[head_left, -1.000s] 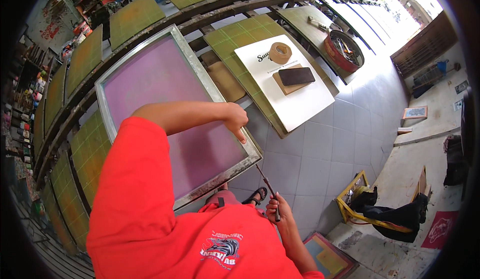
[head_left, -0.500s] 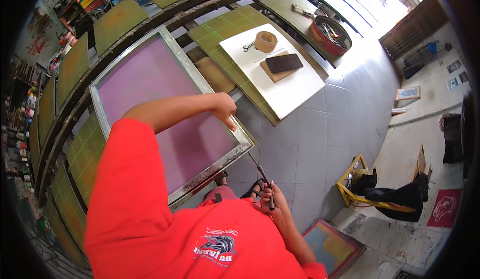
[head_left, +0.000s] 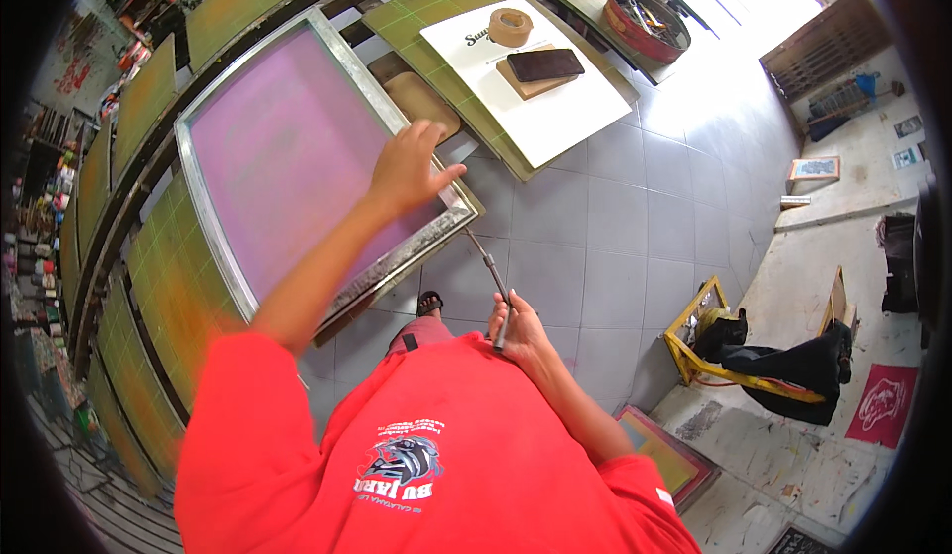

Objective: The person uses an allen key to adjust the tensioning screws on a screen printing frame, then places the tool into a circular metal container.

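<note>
A silk-screen frame point(head_left: 421, 246) with silver-grey edges and stretched pink-purple mesh lies tilted at the left on a printing board. Over its right edge is my left hand point(head_left: 409, 169), thumb and fingers apart, holding nothing. Whether the hand touches the frame I cannot tell. Close to my body, my right hand point(head_left: 518, 328) is closed round the dark grip of a long thin metal tool point(head_left: 493, 268). The thin end of this tool points up to the underside of the frame's near right corner; contact there is unclear.
Beyond the frame, a white board point(head_left: 555, 132) carries a tape roll point(head_left: 510, 27) and a dark phone point(head_left: 545, 64) on a small brown block. A red round tin of tools point(head_left: 650, 23) stands farther off. Green printing boards point(head_left: 164, 306) line the rack. Right, a yellow frame point(head_left: 684, 356) holds dark cloth.
My left hand has lifted from the frame's right edge and opened. My right hand and its tool have shifted left and up. The view has moved, and my body stands straighter.
</note>
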The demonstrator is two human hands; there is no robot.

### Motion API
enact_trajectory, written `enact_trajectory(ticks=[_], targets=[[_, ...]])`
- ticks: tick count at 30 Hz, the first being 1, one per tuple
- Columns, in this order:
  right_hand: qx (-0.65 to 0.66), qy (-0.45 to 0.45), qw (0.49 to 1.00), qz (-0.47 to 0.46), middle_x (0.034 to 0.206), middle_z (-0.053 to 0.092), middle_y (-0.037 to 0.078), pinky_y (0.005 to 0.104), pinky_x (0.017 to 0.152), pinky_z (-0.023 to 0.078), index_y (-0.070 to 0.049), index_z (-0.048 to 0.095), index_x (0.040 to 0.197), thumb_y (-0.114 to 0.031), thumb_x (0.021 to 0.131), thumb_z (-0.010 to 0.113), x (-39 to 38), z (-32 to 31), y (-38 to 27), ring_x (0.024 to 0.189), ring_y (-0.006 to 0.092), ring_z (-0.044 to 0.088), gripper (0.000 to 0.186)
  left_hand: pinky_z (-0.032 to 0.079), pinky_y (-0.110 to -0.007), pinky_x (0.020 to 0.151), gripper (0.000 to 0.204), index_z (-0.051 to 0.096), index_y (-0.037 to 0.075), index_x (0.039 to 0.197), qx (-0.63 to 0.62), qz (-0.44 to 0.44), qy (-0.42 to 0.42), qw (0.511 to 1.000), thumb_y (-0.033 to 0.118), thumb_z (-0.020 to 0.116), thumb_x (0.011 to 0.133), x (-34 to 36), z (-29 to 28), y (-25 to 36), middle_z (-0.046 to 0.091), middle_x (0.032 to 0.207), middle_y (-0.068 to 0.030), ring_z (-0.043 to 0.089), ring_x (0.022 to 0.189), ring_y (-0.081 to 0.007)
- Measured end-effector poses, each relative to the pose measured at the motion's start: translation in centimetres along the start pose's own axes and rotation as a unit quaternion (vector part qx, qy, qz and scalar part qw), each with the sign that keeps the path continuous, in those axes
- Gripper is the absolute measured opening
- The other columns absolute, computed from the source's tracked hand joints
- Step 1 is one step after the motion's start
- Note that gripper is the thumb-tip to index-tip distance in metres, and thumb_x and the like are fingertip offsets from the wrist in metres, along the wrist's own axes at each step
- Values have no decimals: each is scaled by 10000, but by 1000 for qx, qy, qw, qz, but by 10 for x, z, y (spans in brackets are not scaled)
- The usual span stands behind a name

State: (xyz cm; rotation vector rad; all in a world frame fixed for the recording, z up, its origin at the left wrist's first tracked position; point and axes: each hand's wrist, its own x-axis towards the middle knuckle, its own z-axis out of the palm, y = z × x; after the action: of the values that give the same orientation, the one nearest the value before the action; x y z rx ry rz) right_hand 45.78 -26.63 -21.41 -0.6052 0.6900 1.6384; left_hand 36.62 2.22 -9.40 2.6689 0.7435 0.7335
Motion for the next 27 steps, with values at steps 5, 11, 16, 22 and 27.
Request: enact_trajectory(ticks=[5, 11, 16, 22, 27], targets=[[-137, 43, 990, 16, 841, 599, -6, 280, 717, 484, -81, 567, 1010, -384, 986, 373, -17, 21, -5, 765, 128, 572, 360, 450, -293, 750, 318, 541, 66, 1032, -318, -311, -90, 891, 332, 609, 871, -161, 42, 104, 578, 977, -83, 554, 902, -170], [-199, -7, 978, 59, 786, 597, -33, 246, 634, 441, -103, 570, 979, -405, 994, 326, -10, 14, -18, 706, 114, 560, 388, 486, -267, 695, 381, 496, 15, 1205, -738, -478, 35, 475, 312, 385, 994, -183, 117, 123, 582, 1058, -92, 552, 891, -141], [-192, -45, 980, 27, 778, 604, -25, 250, 617, 452, -100, 566, 987, -426, 994, 315, -11, 18, -26, 677, 124, 563, 411, 504, -219, 610, 321, 510, -5, 1136, -725, -426, -48, 539, 264, 415, 988, -158, 133, 120, 611, 1042, -111, 588, 762, -137], [-511, 35, 859, -10, 931, 638, 72, 290, 684, 521, -56, 571, 1049, -318, 965, 452, -52, 0, -36, 803, 161, 630, 299, 550, -296, 691, 210, 584, 22, 990, -685, -491, 32, 537, 222, 549, 934, -157, 146, 135, 661, 921, -88, 664, 800, -165], [-760, -40, 536, -365, 1016, 603, 128, 316, 699, 505, 40, 519, 1124, -132, 778, 686, -79, -39, -41, 862, 213, 626, 421, 554, -281, 698, 196, 617, 53, 924, -671, -511, 32, 536, 245, 631, 885, -160, 144, 131, 670, 859, -65, 670, 756, -155]])
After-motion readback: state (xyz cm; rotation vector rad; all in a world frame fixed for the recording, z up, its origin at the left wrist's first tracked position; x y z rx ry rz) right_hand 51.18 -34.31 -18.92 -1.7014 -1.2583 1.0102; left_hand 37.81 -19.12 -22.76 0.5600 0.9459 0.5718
